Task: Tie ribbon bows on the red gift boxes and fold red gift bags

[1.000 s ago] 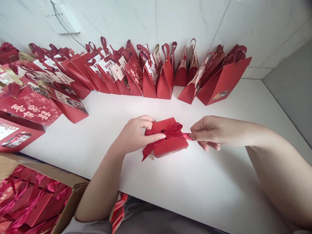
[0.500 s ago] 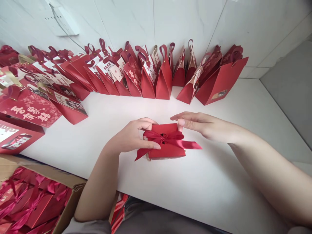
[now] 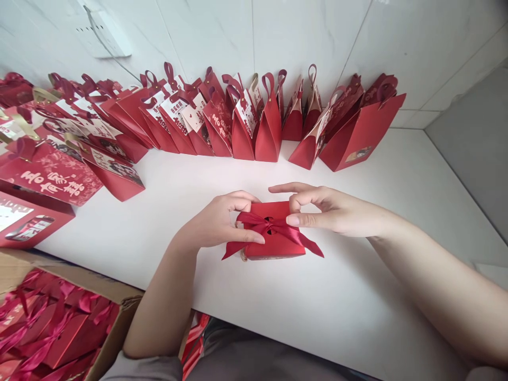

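Note:
A small red gift box stands on the white table, tied on top with a dark red satin ribbon bow. My left hand grips the box from its left side, thumb across the front panel and fingers behind. At the box's right edge my right hand has thumb and a bent finger closed at the bow's right loop; another finger stretches out behind the box. The ribbon's tails hang to the lower left and lower right. Fingertips behind the box are hidden.
Red paper gift bags with ribbon handles line the tiled wall. More bags crowd the left. A cardboard box holding several ribboned red boxes sits at the lower left. A wall socket with a cable is above.
My right hand has moved left and closed thumb and finger at the bow's right loop. The right ribbon tail now hangs lower. My left hand keeps its hold.

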Demonstrator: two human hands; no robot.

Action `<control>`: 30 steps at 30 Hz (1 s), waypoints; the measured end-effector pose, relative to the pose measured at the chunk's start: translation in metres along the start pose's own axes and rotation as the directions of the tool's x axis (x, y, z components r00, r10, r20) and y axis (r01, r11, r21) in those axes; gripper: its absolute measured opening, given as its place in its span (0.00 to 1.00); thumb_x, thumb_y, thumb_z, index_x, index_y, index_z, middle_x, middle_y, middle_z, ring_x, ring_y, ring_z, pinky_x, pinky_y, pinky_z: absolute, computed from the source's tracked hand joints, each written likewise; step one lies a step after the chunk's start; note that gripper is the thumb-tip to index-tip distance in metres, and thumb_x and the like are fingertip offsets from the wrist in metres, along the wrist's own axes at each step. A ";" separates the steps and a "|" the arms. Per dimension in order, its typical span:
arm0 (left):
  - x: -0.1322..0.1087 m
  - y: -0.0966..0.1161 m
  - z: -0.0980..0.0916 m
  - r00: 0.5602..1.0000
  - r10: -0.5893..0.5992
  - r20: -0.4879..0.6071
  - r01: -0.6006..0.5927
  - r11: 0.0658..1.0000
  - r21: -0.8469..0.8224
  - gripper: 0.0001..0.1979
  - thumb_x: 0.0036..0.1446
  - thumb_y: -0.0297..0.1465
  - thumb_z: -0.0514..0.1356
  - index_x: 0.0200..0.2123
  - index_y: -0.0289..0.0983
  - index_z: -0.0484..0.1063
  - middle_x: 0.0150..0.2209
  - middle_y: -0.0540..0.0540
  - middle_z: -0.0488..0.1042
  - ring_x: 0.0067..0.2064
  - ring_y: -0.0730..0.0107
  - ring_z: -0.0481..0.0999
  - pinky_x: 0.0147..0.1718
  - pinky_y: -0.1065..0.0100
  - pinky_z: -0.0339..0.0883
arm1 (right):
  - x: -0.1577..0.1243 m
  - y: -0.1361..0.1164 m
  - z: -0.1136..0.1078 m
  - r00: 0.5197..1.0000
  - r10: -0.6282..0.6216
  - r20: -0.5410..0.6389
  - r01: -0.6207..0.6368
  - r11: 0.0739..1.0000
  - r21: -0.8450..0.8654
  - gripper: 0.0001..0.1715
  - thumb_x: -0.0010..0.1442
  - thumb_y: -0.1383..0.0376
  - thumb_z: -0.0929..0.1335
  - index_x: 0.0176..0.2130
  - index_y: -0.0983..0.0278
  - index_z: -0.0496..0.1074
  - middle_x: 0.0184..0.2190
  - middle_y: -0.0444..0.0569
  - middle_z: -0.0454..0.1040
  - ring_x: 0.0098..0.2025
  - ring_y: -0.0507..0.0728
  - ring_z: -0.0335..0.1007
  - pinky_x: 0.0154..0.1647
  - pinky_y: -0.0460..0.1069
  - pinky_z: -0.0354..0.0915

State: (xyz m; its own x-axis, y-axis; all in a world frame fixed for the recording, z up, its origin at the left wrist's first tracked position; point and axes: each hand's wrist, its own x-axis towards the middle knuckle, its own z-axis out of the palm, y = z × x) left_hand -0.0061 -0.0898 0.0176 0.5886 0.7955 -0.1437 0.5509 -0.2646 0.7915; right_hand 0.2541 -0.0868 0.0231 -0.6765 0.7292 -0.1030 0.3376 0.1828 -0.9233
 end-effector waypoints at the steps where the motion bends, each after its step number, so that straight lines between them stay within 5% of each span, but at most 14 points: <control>1: 0.000 0.001 0.000 1.000 -0.001 0.001 0.001 1.000 0.003 0.15 0.46 0.44 0.70 0.32 0.40 0.77 0.51 0.44 0.72 0.48 0.59 0.74 0.43 0.63 0.71 | 0.000 0.001 0.001 1.000 -0.021 -0.012 0.021 1.000 -0.007 0.20 0.58 0.50 0.70 0.26 0.62 0.71 0.62 0.51 0.64 0.69 0.66 0.50 0.63 0.63 0.54; 11: 0.000 0.002 0.003 0.999 0.010 -0.038 -0.009 1.000 0.030 0.17 0.44 0.45 0.70 0.26 0.38 0.74 0.51 0.45 0.72 0.47 0.60 0.75 0.46 0.62 0.69 | 0.007 0.012 0.005 0.982 -0.164 -0.091 0.160 0.986 -0.039 0.16 0.63 0.62 0.66 0.24 0.63 0.65 0.60 0.51 0.67 0.65 0.63 0.58 0.58 0.58 0.58; 16: 0.004 0.002 0.016 0.971 -0.002 -0.241 0.016 0.998 0.055 0.24 0.54 0.47 0.63 0.17 0.35 0.64 0.45 0.44 0.75 0.43 0.63 0.75 0.42 0.63 0.68 | 0.009 0.015 0.008 0.982 -0.169 -0.079 0.167 0.985 -0.037 0.17 0.64 0.59 0.67 0.25 0.62 0.69 0.59 0.50 0.68 0.66 0.62 0.56 0.60 0.58 0.57; 19: 0.008 0.002 0.022 0.953 0.061 -0.296 -0.009 0.985 0.173 0.28 0.51 0.48 0.65 0.14 0.35 0.57 0.38 0.45 0.76 0.41 0.62 0.74 0.40 0.63 0.66 | 0.009 0.015 0.009 0.983 -0.166 -0.075 0.165 0.986 -0.020 0.19 0.64 0.57 0.67 0.24 0.62 0.69 0.59 0.50 0.68 0.66 0.62 0.56 0.60 0.58 0.56; 24: 0.012 0.002 0.024 0.956 0.161 -0.244 -0.083 0.950 0.300 0.31 0.52 0.45 0.64 0.17 0.36 0.46 0.21 0.51 0.62 0.30 0.70 0.65 0.41 0.63 0.63 | 0.012 0.020 0.014 0.972 -0.190 -0.135 0.189 0.982 -0.024 0.19 0.63 0.56 0.68 0.24 0.62 0.66 0.58 0.50 0.69 0.61 0.62 0.64 0.57 0.57 0.60; 30: 0.013 0.002 0.023 0.962 0.145 -0.232 -0.061 0.940 0.334 0.33 0.50 0.46 0.66 0.19 0.36 0.43 0.20 0.55 0.52 0.28 0.74 0.59 0.56 0.57 0.56 | 0.020 0.034 0.022 0.973 -0.158 -0.168 0.174 0.981 0.087 0.19 0.64 0.56 0.66 0.26 0.63 0.63 0.55 0.53 0.72 0.47 0.59 0.74 0.46 0.55 0.66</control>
State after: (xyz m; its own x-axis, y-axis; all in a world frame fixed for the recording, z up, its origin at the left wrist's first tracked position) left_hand 0.0163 -0.0923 0.0040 0.5090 0.8532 0.1140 0.6799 -0.4797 0.5546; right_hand 0.2379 -0.0809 -0.0186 -0.6014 0.7916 0.1080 0.1559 0.2489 -0.9559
